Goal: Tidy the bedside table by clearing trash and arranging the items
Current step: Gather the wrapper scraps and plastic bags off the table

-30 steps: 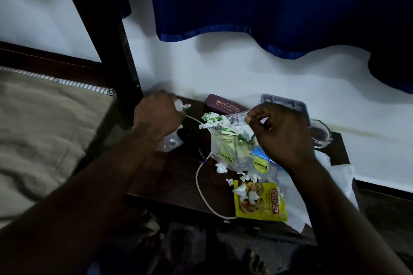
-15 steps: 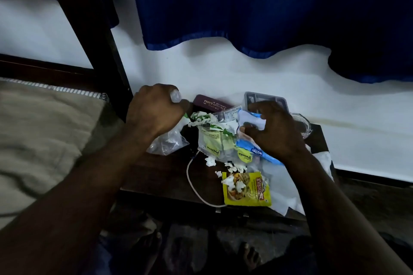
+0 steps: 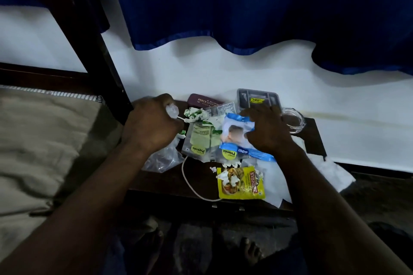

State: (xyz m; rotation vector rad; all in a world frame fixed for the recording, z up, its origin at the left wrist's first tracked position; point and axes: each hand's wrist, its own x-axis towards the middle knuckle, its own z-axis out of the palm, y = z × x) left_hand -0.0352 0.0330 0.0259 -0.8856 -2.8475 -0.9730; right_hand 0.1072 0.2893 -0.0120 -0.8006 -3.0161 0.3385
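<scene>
My left hand (image 3: 152,124) is a fist at the back left of the dark bedside table (image 3: 314,138), gripping the gathered neck of a clear plastic bag (image 3: 162,159) that hangs below it. My right hand (image 3: 267,130) holds a blue and white wrapper (image 3: 235,135) by its right edge, thumb curled against it. The wrapper lies over clear packets with yellow-green labels (image 3: 200,139). Torn green and white paper scraps (image 3: 196,115) sit between my hands. A yellow spice packet (image 3: 242,184) lies at the front with white scraps on it.
A maroon spectacle case (image 3: 203,101), a grey compartment tray (image 3: 259,97) and a glass ashtray (image 3: 293,121) stand along the wall. A white cable (image 3: 190,182) loops off the front edge. White paper (image 3: 330,172) overhangs the right. The bed (image 3: 44,140) and its post (image 3: 89,40) are left.
My right hand left the clear packets, took the blue and white wrapper and turned its printed face up on the pile. My left fist stayed on the bag.
</scene>
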